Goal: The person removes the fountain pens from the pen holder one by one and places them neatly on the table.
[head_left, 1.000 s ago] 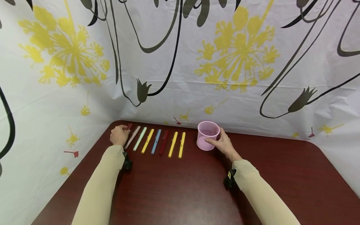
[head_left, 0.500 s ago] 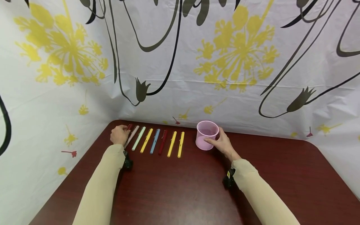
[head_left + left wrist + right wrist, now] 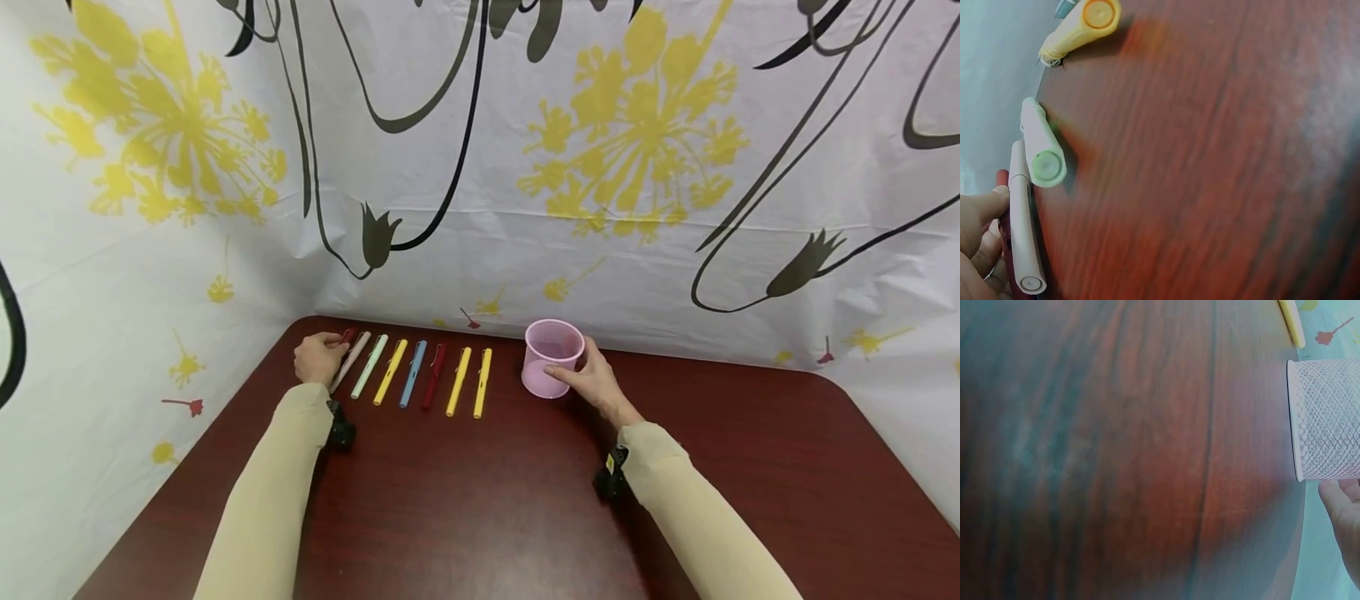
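At the left end of a row of pens, my left hand pinches a dark red pen between thumb and fingers. Right beside it lies a pale pink pen, which hides part of the dark red one. My right hand grips the right side of a pink mesh pen holder, thumb across its front. The holder stands upright near the table's back edge, just right of the row.
Rightward from the pink pen lie a mint pen, a yellow pen, a blue pen, another dark red pen and two more yellow pens. Patterned white cloth hangs behind the dark wooden table.
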Tool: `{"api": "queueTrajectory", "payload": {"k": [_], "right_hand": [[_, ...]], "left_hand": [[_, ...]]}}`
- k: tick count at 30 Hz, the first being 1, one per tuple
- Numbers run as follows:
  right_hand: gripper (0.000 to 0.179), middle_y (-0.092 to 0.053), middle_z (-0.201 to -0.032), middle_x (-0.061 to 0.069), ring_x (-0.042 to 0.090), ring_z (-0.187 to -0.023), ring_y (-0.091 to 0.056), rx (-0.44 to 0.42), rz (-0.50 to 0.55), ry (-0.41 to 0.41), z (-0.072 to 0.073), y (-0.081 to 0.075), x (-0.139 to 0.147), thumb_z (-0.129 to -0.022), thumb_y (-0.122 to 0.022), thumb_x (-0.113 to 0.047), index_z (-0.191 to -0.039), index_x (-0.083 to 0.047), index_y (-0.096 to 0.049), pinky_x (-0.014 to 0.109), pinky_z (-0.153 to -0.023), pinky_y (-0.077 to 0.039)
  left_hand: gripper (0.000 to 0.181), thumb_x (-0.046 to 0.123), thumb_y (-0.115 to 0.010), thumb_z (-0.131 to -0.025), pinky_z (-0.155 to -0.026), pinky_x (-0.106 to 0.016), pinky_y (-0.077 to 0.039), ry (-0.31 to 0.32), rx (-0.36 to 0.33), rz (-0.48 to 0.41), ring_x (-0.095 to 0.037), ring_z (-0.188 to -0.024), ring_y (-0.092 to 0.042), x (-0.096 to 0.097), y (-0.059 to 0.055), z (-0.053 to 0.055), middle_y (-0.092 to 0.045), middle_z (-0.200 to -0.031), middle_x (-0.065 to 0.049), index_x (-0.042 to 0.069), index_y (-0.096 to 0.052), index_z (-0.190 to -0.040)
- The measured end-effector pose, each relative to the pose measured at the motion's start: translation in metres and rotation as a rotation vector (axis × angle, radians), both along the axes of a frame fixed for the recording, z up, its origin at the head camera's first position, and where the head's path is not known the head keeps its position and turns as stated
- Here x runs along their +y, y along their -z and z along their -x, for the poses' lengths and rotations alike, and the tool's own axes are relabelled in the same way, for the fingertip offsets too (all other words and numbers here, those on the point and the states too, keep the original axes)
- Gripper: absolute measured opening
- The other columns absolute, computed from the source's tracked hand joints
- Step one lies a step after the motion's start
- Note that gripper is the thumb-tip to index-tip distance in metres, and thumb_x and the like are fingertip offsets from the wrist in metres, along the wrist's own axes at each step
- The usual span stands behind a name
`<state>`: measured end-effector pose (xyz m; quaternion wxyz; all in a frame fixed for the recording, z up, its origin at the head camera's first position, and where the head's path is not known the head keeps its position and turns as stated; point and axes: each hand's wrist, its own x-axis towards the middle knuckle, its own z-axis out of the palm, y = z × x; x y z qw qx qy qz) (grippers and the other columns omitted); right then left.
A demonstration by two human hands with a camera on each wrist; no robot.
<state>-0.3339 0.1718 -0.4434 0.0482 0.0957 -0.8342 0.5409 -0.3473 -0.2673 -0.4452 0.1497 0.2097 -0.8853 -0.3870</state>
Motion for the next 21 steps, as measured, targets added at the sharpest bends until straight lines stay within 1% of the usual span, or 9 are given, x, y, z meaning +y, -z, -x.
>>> {"api": "queueTrajectory", "payload": {"k": [3,10,12,17,19,21], "right_hand": [[0.075,-0.051,-0.127,0.019,0.031,-0.115,-0.047,0.004,-0.006,0.003,0.000,0.000,0.000,-0.074,-0.081,-0.020,-0.134,-0.004,-0.040,0.044,-0.097,-0.039],[0.075,-0.052,-0.127,0.022,0.028,-0.111,-0.047,-0.013,-0.013,0.012,-0.003,-0.003,-0.001,-0.074,-0.080,-0.019,-0.135,-0.001,-0.040,0.041,-0.093,-0.040],[0.074,-0.051,-0.127,0.025,0.030,-0.111,-0.046,-0.017,-0.004,0.008,-0.006,-0.008,-0.003,-0.075,-0.080,-0.016,-0.135,0.001,-0.040,0.043,-0.094,-0.040],[0.072,-0.048,-0.127,0.031,0.038,-0.114,-0.045,-0.019,0.008,-0.002,-0.020,-0.028,-0.010,-0.076,-0.076,-0.009,-0.135,0.008,-0.037,0.051,-0.096,-0.038],[0.072,-0.047,-0.128,0.031,0.038,-0.114,-0.045,-0.020,0.001,-0.001,-0.026,-0.034,-0.013,-0.077,-0.075,-0.008,-0.135,0.009,-0.036,0.051,-0.097,-0.037],[0.071,-0.047,-0.129,0.031,0.038,-0.115,-0.045,-0.022,-0.002,-0.001,-0.028,-0.037,-0.015,-0.078,-0.074,-0.008,-0.135,0.009,-0.036,0.051,-0.098,-0.037]], "left_hand": [[0.030,0.023,-0.066,-0.089,-0.086,-0.049,-0.047,-0.005,-0.007,-0.021,-0.034,-0.098,-0.063,-0.001,0.000,0.000,-0.069,-0.109,-0.014,0.006,-0.068,-0.114],[0.030,0.025,-0.066,-0.088,-0.087,-0.048,-0.047,-0.014,-0.013,-0.024,-0.034,-0.100,-0.062,-0.002,0.001,0.000,-0.069,-0.108,-0.014,0.007,-0.069,-0.112],[0.029,0.024,-0.066,-0.088,-0.086,-0.048,-0.047,-0.014,-0.011,-0.025,-0.034,-0.099,-0.062,-0.001,0.002,0.000,-0.069,-0.107,-0.014,0.007,-0.069,-0.111],[0.028,0.025,-0.066,-0.088,-0.087,-0.048,-0.046,-0.017,-0.009,-0.031,-0.035,-0.100,-0.061,-0.001,0.003,0.000,-0.069,-0.107,-0.015,0.007,-0.070,-0.110],[0.028,0.025,-0.066,-0.088,-0.087,-0.048,-0.046,-0.021,-0.008,-0.033,-0.035,-0.100,-0.061,-0.001,0.003,0.000,-0.069,-0.107,-0.015,0.007,-0.069,-0.110],[0.028,0.025,-0.066,-0.088,-0.087,-0.049,-0.046,-0.027,-0.007,-0.030,-0.035,-0.099,-0.061,-0.002,0.004,0.001,-0.069,-0.107,-0.014,0.007,-0.070,-0.110]]}}
